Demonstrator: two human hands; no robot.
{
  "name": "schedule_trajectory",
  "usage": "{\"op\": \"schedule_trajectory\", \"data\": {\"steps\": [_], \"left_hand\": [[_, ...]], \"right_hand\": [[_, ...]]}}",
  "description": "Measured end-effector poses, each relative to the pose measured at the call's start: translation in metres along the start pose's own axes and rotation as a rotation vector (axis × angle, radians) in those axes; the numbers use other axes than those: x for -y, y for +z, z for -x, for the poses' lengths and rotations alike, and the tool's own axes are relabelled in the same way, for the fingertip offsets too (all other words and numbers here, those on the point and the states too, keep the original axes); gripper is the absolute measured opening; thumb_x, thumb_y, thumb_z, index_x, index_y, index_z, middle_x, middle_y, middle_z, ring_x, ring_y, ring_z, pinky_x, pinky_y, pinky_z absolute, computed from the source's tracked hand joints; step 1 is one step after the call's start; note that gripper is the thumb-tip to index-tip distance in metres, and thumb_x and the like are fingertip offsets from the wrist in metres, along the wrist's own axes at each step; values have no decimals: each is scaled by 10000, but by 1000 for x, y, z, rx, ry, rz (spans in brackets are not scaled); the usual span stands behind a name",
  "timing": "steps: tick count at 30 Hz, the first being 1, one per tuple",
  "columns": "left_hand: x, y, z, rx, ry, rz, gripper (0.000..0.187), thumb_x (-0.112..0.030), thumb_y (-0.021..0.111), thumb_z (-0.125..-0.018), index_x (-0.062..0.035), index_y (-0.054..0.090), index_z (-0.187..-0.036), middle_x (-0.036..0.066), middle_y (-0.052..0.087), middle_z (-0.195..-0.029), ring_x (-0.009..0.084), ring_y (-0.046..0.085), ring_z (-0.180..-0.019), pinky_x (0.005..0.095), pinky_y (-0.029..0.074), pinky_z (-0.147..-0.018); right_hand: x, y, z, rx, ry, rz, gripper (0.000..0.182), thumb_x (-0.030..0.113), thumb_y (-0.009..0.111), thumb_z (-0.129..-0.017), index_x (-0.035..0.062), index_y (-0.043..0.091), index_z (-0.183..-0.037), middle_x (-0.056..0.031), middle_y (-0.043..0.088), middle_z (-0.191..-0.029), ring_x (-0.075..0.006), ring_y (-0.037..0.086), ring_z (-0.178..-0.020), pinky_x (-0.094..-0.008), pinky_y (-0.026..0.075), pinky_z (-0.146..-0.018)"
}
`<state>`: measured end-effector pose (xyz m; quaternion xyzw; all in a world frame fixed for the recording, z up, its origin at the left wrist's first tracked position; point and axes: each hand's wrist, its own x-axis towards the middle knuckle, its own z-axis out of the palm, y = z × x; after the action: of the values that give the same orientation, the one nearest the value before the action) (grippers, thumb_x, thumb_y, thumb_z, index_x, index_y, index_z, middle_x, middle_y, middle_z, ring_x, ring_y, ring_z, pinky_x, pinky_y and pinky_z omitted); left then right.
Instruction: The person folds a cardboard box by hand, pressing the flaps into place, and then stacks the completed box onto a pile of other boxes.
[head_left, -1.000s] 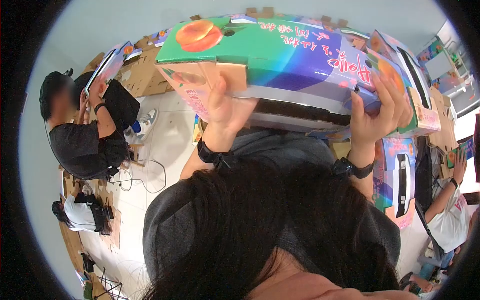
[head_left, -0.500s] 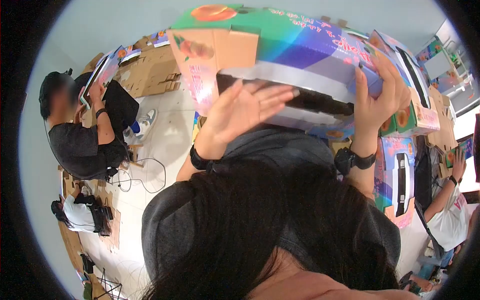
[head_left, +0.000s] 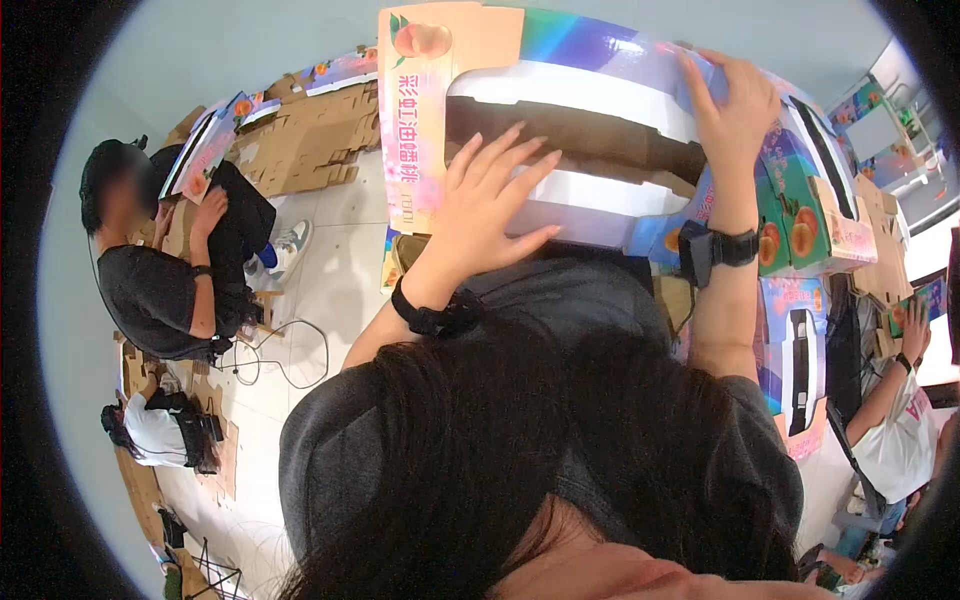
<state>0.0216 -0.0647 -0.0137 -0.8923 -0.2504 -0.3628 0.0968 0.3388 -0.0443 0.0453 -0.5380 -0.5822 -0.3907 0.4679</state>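
Note:
A printed peach carton (head_left: 408, 130) lies across in front of my body, its long opening facing up and showing a brown inside between white strips. My left hand (head_left: 495, 200) is spread, palm down, over the near side of the opening, fingertips reaching its brown middle. At the carton's far right end, my right hand (head_left: 738, 105) grips the edge, its fingers bent over the blue-purple cardboard. What the undersides of those right fingers touch is hidden.
More printed cartons (head_left: 800, 225) stand at my right, with another carton (head_left: 793, 355) below them. Flattened cardboard (head_left: 300, 145) lies at the back left. A seated person (head_left: 150, 260) handles a carton on the left; another person (head_left: 890, 440) works on the right. A cable (head_left: 300, 350) loops across the floor.
The carton has turned so its opening and peach-printed end face me more. My left hand has gone from palm up to palm down on it; my right hand has moved farther up its edge.

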Motion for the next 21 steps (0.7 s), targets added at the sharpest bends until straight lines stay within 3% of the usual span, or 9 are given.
{"op": "schedule_trajectory", "data": {"steps": [4, 10, 13, 16, 19, 21], "left_hand": [[10, 15, -3, -26, -22, -3, 632, -461, 790, -785, -144, 640, -1311, 79, 628, -1259, 303, 546, -1255, 493, 346, -1089], [28, 27, -23, -55, -104, 27, 591, -488, 809, -763, -113, 682, -1201, 106, 661, -1138, 307, 591, -1139, 452, 389, -1018], [42, 34, -30, -66, -118, 66, 573, -489, 809, -765, -115, 685, -1181, 96, 683, -1143, 301, 604, -1137, 445, 394, -1012], [43, 35, -32, -53, -127, 61, 567, -499, 808, -764, -117, 689, -1166, 86, 697, -1147, 299, 607, -1145, 445, 398, -1008], [39, 35, -32, -51, -135, 64, 569, -503, 806, -763, -116, 693, -1165, 89, 694, -1148, 298, 606, -1147, 446, 395, -1010], [36, 34, -30, -64, -136, 50, 573, -503, 805, -763, -115, 694, -1169, 92, 688, -1145, 299, 603, -1146, 446, 392, -1013]], "right_hand": [[-7, 24, -5, 135, 11, -4, 453, 550, 691, -883, 141, 744, -1073, -63, 714, -1022, -263, 625, -1046, -492, 352, -1024], [-14, 53, -7, -2, -49, 308, 588, 547, 700, -869, 149, 637, -1297, -93, 705, -1188, -289, 611, -1184, -745, 202, -1094], [5, 18, -3, 177, -85, 224, 566, 540, 702, -866, 126, 668, -1251, -118, 695, -1189, -302, 601, -1193, -702, 254, -1091], [33, -16, 10, 601, 43, -170, 556, 544, 685, -876, 98, 690, -1207, -137, 687, -1183, -317, 579, -1225, -652, 291, -1093], [45, -2, 53, 633, -13, -159, 552, 544, 664, -887, 73, 708, -1170, -150, 688, -1146, -336, 585, -1195, -594, 306, -1105], [53, 5, 73, 474, -109, -71, 544, 537, 652, -896, 67, 709, -1166, -147, 689, -1115, -342, 600, -1143, -581, 290, -1119]]}}
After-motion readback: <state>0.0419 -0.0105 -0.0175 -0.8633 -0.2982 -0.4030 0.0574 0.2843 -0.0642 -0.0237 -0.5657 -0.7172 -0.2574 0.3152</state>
